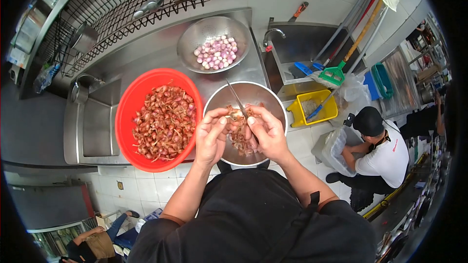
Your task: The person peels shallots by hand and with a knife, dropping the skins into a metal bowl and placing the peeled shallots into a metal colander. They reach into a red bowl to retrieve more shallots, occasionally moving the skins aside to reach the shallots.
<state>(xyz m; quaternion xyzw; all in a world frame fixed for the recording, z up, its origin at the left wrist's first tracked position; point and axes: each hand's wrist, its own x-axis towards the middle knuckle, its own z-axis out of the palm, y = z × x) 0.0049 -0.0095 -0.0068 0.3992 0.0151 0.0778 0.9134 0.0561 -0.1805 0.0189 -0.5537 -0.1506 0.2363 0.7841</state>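
The widest thing in view is the metal desk (153, 54), stretching forward and leftward from the fingers. A co-worker in a white shirt (385, 158) crouches well off to the right of the fingers, arms at a bin lined with clear plastic (343, 148). Just left of the fingers stands a red basin (126, 122), heaped with unpeeled shallots (165, 124), brown-skinned and some with stringy roots. Directly under the fingers is a deep metal bowl (217, 101), loose skins (241, 146) lying in its bottom. Beyond the fingers, on the desk, sits a perforated metal bowl (192, 36) with peeled shallots (216, 53), pale purple and white. Farther out to the right of the fingers, on the floor, is a yellow bucket (331, 109). The left hand (212, 136) and right hand (269, 134) face each other above the deep bowl, close but apart. The right fingers grip a small knife (237, 96), its blade slanting forward and left from them. The left fingers are curled, thumb near the forefinger; whether they pinch a shallot cannot be told.
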